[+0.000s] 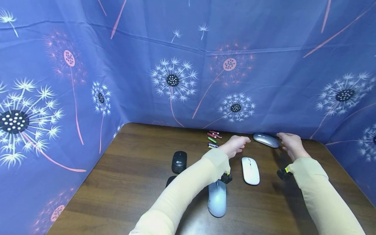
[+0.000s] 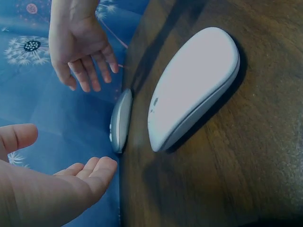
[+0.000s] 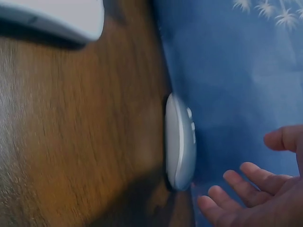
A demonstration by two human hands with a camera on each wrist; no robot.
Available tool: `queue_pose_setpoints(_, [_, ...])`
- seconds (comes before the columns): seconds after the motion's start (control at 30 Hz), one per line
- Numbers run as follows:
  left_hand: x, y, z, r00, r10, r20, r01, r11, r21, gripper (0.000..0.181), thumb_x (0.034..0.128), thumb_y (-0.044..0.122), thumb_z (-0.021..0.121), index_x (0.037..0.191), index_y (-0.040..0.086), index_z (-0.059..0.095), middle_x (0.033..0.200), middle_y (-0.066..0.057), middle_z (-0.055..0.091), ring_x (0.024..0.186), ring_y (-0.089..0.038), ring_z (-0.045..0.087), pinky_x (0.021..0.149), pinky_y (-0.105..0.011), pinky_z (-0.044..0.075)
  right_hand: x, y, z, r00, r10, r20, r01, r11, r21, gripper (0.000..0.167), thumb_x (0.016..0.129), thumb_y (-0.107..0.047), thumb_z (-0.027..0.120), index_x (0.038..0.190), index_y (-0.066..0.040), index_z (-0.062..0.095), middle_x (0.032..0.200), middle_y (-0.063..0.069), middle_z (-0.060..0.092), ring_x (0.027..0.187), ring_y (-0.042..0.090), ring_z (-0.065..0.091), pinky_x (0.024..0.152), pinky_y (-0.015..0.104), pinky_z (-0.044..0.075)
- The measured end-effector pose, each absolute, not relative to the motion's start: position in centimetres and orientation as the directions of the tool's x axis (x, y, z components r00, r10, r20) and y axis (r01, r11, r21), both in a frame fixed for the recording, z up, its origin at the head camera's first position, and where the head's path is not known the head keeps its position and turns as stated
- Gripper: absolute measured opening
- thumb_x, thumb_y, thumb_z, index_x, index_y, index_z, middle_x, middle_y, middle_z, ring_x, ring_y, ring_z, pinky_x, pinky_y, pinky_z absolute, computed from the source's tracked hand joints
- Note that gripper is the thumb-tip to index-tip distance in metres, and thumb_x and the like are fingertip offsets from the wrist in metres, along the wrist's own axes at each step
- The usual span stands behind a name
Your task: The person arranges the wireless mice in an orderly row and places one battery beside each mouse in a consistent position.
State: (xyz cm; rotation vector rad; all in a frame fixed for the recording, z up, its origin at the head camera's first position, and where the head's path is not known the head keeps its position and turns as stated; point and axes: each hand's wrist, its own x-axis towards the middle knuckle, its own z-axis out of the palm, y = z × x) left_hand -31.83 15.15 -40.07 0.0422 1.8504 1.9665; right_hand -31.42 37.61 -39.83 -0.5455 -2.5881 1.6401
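At the back of the table lies a dark grey computer mouse (image 1: 266,140), between my two hands. Just left of it is my left hand (image 1: 234,146), fingers reaching toward the mouse and holding nothing. On its other side my right hand (image 1: 291,145) hovers near the mouse's right end, also holding nothing. In the left wrist view both the left hand (image 2: 57,189) and the right hand (image 2: 85,47) appear with loosely spread fingers, apart from the grey mouse (image 2: 121,120). A white mouse (image 1: 250,171) lies nearer, below the left hand.
A pale blue-grey mouse (image 1: 217,199) sits under the left forearm's side. Left of that arm is a black mouse (image 1: 179,162), with another dark object (image 1: 170,180) partly hidden by the sleeve. Several small batteries (image 1: 213,134) lie near the back edge, before a blue curtain (image 1: 188,65).
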Motion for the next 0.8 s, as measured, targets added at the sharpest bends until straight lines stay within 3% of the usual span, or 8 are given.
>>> queue_pose_setpoints(0.07, [-31.9,15.2,-40.2,-0.906,0.325,-0.272,-0.293,-0.016,0.956,0.035,0.0846,0.013,0.059,0.115,-0.005,0.058,0.128,-0.024,0.053,0.123,-0.039,0.047,0.105,-0.047,0.037,-32.1,37.5,-40.1,-0.930,0.331,-0.159,0.291,0.402,-0.868,0.067,0.095,-0.039,0.040,0.142,0.008,0.030,0.151,0.025,0.022,0.127,0.035,0.032,0.091,0.042,0.040])
queue_pose_setpoints(0.17, [-32.2,15.4,-40.4,-0.907,0.317,-0.279,-0.306,-0.038,0.951,0.035,0.0839,0.012,0.059,0.114,-0.005,0.058,0.127,-0.025,0.053,0.121,-0.039,0.047,0.105,-0.048,0.037,-32.8,37.7,-40.6,-0.912,0.381,-0.150,0.318,0.427,-0.847,0.063,0.095,-0.036,0.043,0.140,0.007,0.035,0.150,0.024,0.027,0.122,0.034,0.035,0.085,0.039,0.041])
queue_pose_setpoints(0.27, [-32.4,15.6,-40.7,-0.903,0.313,-0.293,-0.327,-0.060,0.943,0.035,0.0837,0.013,0.059,0.114,-0.004,0.057,0.127,-0.025,0.052,0.121,-0.039,0.047,0.104,-0.048,0.037,-33.2,37.9,-41.0,-0.903,0.409,-0.133,0.327,0.451,-0.831,0.060,0.095,-0.032,0.042,0.140,0.008,0.035,0.149,0.026,0.027,0.128,0.038,0.033,0.097,0.043,0.039])
queue_pose_setpoints(0.37, [-32.7,15.8,-41.1,-0.896,0.313,-0.315,-0.351,-0.064,0.934,0.034,0.0847,0.014,0.059,0.114,-0.003,0.058,0.130,-0.025,0.051,0.122,-0.039,0.047,0.105,-0.048,0.037,-33.4,38.0,-41.4,-0.887,0.450,-0.104,0.341,0.486,-0.805,0.058,0.094,-0.027,0.044,0.139,0.009,0.036,0.146,0.029,0.029,0.136,0.044,0.023,0.110,0.047,0.027])
queue_pose_setpoints(0.5, [-32.9,16.0,-41.6,-0.895,0.294,-0.336,-0.366,-0.052,0.929,0.035,0.0846,0.014,0.059,0.115,-0.004,0.058,0.132,-0.026,0.050,0.124,-0.039,0.046,0.105,-0.048,0.037,-33.7,38.0,-42.0,-0.882,0.465,-0.080,0.356,0.545,-0.759,0.058,0.093,-0.027,0.045,0.138,0.009,0.037,0.144,0.032,0.029,0.134,0.050,0.017,0.111,0.051,0.021])
queue_pose_setpoints(0.8, [-32.8,16.5,-41.9,-0.889,0.295,-0.350,-0.373,-0.022,0.928,0.043,0.0837,0.015,0.060,0.121,-0.006,0.053,0.131,-0.026,0.051,0.124,-0.039,0.046,0.105,-0.047,0.038,-34.2,38.5,-43.0,-0.944,0.320,-0.079,0.290,0.692,-0.661,0.058,0.095,-0.029,0.044,0.136,0.012,0.037,0.141,0.035,0.031,0.130,0.052,0.024,0.108,0.054,0.026])
